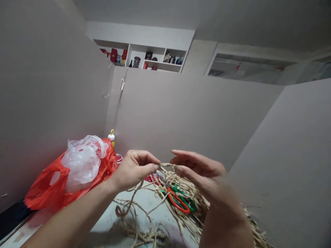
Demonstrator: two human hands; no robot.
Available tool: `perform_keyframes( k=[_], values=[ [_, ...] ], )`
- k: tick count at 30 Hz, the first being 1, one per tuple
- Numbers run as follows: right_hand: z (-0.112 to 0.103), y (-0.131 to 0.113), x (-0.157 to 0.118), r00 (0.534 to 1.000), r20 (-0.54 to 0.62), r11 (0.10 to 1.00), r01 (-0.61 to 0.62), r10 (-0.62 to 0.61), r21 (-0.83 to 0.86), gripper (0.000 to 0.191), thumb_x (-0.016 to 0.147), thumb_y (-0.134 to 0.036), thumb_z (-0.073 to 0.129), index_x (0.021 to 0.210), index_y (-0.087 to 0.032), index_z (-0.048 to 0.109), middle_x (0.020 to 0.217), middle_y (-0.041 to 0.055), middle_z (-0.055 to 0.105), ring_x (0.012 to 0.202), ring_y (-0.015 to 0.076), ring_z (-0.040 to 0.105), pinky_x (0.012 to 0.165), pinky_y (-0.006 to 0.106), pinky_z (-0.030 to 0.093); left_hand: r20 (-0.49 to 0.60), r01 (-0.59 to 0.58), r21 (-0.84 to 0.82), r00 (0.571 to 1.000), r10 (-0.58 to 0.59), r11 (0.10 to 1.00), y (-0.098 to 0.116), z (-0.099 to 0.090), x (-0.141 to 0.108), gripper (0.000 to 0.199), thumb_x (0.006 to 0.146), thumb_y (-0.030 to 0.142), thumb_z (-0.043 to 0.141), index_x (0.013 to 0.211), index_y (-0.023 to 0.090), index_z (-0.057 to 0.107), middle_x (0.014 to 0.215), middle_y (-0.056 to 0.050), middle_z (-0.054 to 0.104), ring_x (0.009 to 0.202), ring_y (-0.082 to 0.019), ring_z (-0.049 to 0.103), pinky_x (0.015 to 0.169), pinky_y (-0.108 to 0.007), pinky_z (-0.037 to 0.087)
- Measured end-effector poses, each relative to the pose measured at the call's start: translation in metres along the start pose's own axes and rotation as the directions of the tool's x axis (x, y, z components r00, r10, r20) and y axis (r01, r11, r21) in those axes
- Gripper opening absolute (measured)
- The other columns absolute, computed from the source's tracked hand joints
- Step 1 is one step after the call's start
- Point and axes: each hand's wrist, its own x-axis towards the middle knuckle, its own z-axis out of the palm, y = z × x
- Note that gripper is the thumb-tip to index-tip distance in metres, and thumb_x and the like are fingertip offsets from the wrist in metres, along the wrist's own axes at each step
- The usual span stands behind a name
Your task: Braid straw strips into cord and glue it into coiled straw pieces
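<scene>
A pale twisted straw cord (pixel 167 166) stretches between my two hands above the table. My left hand (pixel 133 168) pinches its left end between thumb and fingertips. At the cord's right end is my right hand (pixel 200 172), thumb against the strands and fingers extended above, slightly apart from the thumb. Below my left hand, a long braided cord (pixel 136 220) lies in loose loops on the white table (pixel 103 220). Scissors with orange handles (pixel 178 201) and others with green handles (pixel 191 205) rest on a heap of dry straw strips (pixel 188 186), partly behind my right hand.
A red plastic bag (pixel 49 186) with a clear plastic bag (pixel 82 162) on it fills the table's left side. Behind stands a bottle with a white cap and yellow loop (pixel 111 137). Grey partitions (pixel 165 110) surround the table; shelves (pixel 155 62) are beyond.
</scene>
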Motion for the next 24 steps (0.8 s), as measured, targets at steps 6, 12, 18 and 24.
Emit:
perform_keyframes(
  k=[6, 12, 18, 24],
  values=[
    [0.000, -0.006, 0.001, 0.977, -0.008, 0.938, 0.202, -0.213, -0.281, 0.013, 0.083, -0.019, 0.066, 0.093, -0.024, 0.074, 0.087, 0.0057, 0.071, 0.077, 0.0159, 0.064, 0.063, 0.026, 0.052, -0.019, -0.093, 0.204, 0.995, 0.099, 0.975, 0.001, -0.001, -0.001, 0.007, 0.073, 0.018, 0.067, 0.074, 0.013, 0.072, 0.068, -0.002, 0.064, 0.064, -0.011, 0.054, 0.063, -0.024, 0.042],
    [0.011, -0.005, 0.006, 0.957, 0.224, 0.878, 0.264, -0.187, -0.399, 0.014, 0.089, -0.023, 0.059, 0.093, -0.021, 0.072, 0.076, 0.0040, 0.067, 0.062, 0.0123, 0.059, 0.055, 0.024, 0.046, 0.065, -0.224, 0.408, 0.974, 0.217, 0.885, 0.004, 0.001, -0.004, 0.013, 0.079, 0.015, 0.060, 0.077, 0.014, 0.072, 0.069, -0.003, 0.066, 0.067, -0.012, 0.057, 0.065, -0.025, 0.044],
    [0.011, -0.012, 0.004, 0.945, 0.224, 0.852, 0.313, -0.237, -0.420, 0.013, 0.089, -0.018, 0.055, 0.083, -0.018, 0.067, 0.068, 0.0025, 0.062, 0.059, 0.0124, 0.055, 0.054, 0.025, 0.043, 0.019, -0.139, 0.258, 0.990, 0.138, 0.956, 0.000, 0.001, -0.003, 0.011, 0.077, 0.022, 0.067, 0.084, 0.015, 0.072, 0.077, -0.005, 0.070, 0.070, -0.013, 0.060, 0.068, -0.025, 0.048],
    [0.008, -0.017, 0.001, 0.939, 0.202, 0.834, 0.340, -0.278, -0.435, 0.012, 0.090, -0.015, 0.054, 0.083, -0.018, 0.063, 0.068, 0.0026, 0.060, 0.060, 0.0129, 0.054, 0.055, 0.026, 0.043, -0.084, -0.110, 0.138, 0.989, 0.122, 0.984, 0.001, -0.008, 0.000, 0.014, 0.079, 0.028, 0.067, 0.084, 0.016, 0.074, 0.075, -0.004, 0.071, 0.069, -0.011, 0.063, 0.067, -0.023, 0.050]
  ],
)
